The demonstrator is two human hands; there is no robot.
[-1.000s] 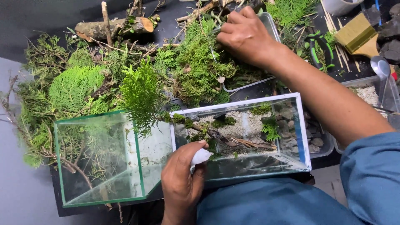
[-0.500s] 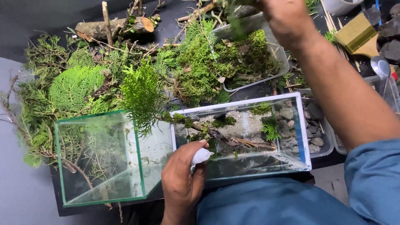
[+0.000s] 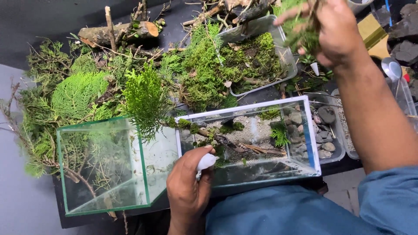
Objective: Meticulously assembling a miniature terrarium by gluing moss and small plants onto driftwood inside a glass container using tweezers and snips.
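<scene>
on the counter (image 3: 26, 209) sit two glass tanks (image 3: 104, 165). right hand (image 3: 331, 30) grips a moss clump (image 3: 300, 35), partly cut off; left hand (image 3: 187, 187) clutches something white (image 3: 205, 162), unclear.

I work at a dark, matte black surface (image 3: 52, 17) that fills most of my view. Along its left edge a pale grey floor (image 3: 21, 209) shows below it. The light falls soft and even, throwing no hard shadows anywhere.
</scene>
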